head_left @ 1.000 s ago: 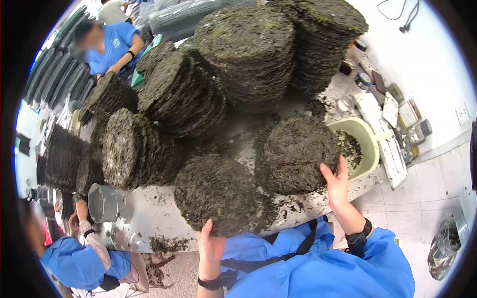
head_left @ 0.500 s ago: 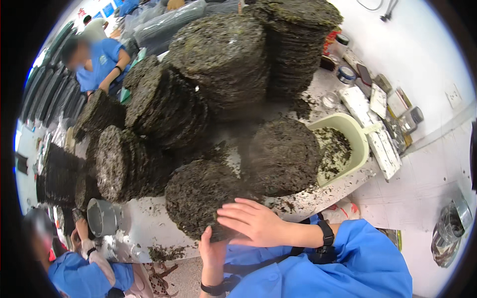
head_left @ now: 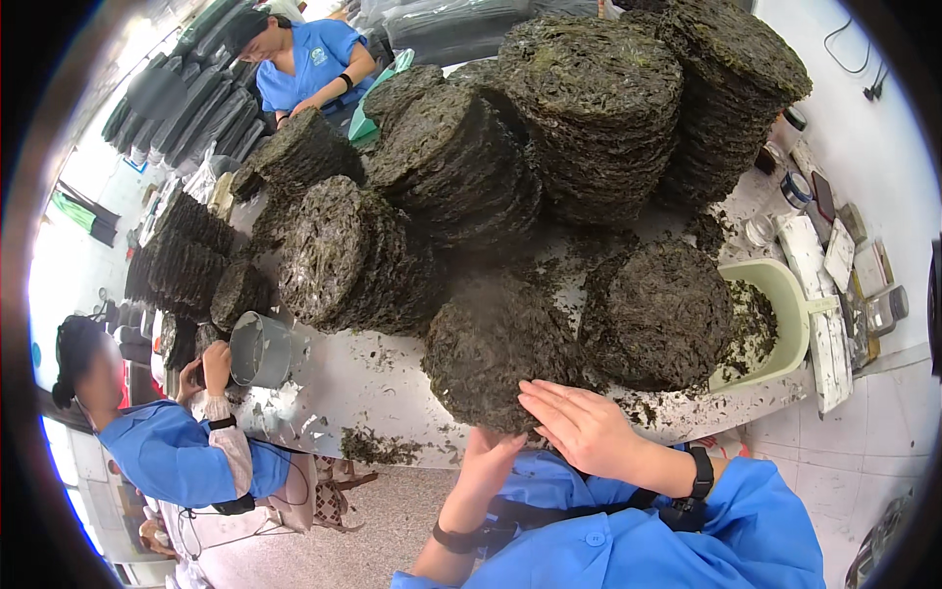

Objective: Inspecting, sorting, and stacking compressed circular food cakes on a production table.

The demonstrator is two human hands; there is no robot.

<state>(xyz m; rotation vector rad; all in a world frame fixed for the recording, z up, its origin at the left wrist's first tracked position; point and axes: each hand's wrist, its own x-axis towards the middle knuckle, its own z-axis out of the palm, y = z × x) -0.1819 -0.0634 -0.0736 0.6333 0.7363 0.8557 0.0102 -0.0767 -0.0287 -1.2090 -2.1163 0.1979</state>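
Observation:
A round, dark dried seaweed cake (head_left: 496,348) lies tilted at the table's front edge, its near rim between my hands. My left hand (head_left: 486,466) grips that rim from below, with its fingers partly hidden underneath. Stretched out together, the fingers of my right hand (head_left: 584,427) rest flat on the rim's right side; its thumb is hidden. Just right of this cake sits a round seaweed stack (head_left: 657,314). Farther back stand tall stacks of the same cakes (head_left: 594,118), and a leaning stack (head_left: 343,255) is to the left.
A pale green basin (head_left: 790,324) with seaweed scraps stands at the right. White blocks (head_left: 819,304) and jars lie beyond it. At the left, a co-worker (head_left: 186,442) handles things by a grey round container (head_left: 260,350). Another person (head_left: 309,64) works at the back.
The whole view has swung left, so everything sits farther right in the picture. My hands stay at the seaweed cake's near rim. The fingers of my right hand have drawn closer together.

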